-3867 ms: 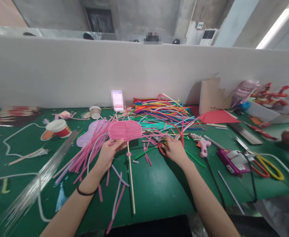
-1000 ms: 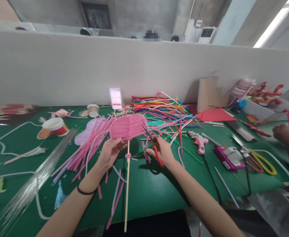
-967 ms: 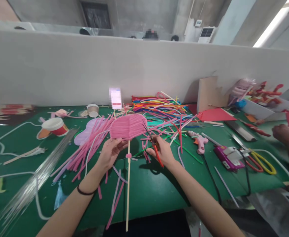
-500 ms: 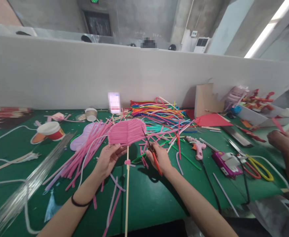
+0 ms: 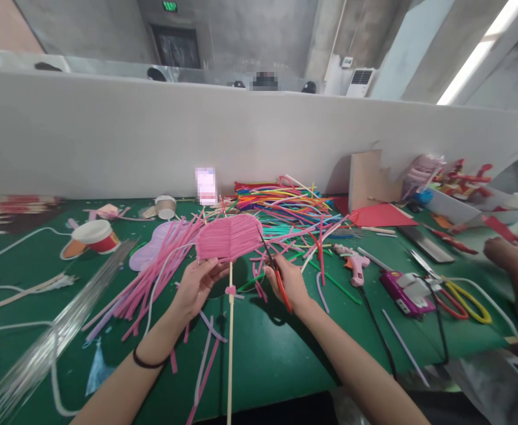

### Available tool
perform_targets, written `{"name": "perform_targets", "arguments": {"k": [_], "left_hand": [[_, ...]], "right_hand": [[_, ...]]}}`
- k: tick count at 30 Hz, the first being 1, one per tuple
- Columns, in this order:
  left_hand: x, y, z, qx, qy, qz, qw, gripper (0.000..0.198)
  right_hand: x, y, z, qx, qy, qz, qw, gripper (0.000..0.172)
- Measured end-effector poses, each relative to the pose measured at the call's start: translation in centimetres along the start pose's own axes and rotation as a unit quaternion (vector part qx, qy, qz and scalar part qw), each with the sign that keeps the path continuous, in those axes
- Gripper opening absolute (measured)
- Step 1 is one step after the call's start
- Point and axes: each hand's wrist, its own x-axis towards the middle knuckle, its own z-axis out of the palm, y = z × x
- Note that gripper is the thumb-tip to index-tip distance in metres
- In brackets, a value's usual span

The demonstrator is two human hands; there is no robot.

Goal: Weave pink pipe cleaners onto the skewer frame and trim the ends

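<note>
While gripping the lower edge of the pink panel (image 5: 229, 237) with the left hand (image 5: 200, 286), holds the scissors (image 5: 280, 288) in the right hand (image 5: 289, 280). Has the panel in the middle, raised above the green table (image 5: 280, 354). Has the left thumb on the front of the panel and the other fingers half bent, partly hidden behind the edge, closed with only the panel between. Has the right fingers curled around the red handles of the scissors, and points the blades up toward the right edge of the panel. Cannot tell about contact between blades and panel. Has below the panel a wooden stick (image 5: 230, 354), running down toward the body, with a small pink ring (image 5: 231, 290) around it. Wears a dark wrist band (image 5: 146, 364) on the left arm.

To the left, has a bundle of pink strips (image 5: 163, 271) partly over a lilac shape (image 5: 146, 255), then a paper cup (image 5: 103, 237) and many thin wires (image 5: 66, 324). Behind the panel, has a pile of coloured strips (image 5: 280, 198), and a phone (image 5: 206, 186) standing near the white partition (image 5: 152, 136). To the right, has a pink glue gun (image 5: 357, 268), a purple power strip (image 5: 403, 292) and larger scissors (image 5: 425, 265) with red and yellow handles. Farther right, has as neighbour another person's hand (image 5: 513, 255), with a red strip (image 5: 501, 228) in it.
</note>
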Motion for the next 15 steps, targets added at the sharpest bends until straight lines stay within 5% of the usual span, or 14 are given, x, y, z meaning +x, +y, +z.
{"name": "perform_targets", "arguments": {"k": [15], "left_hand": [[-0.09, 0.21, 0.13, -0.013, 0.012, -0.002, 1.0, 0.016]], "right_hand": [[0.18, -0.8, -0.18, -0.098, 0.034, -0.003, 0.995, 0.037]]}}
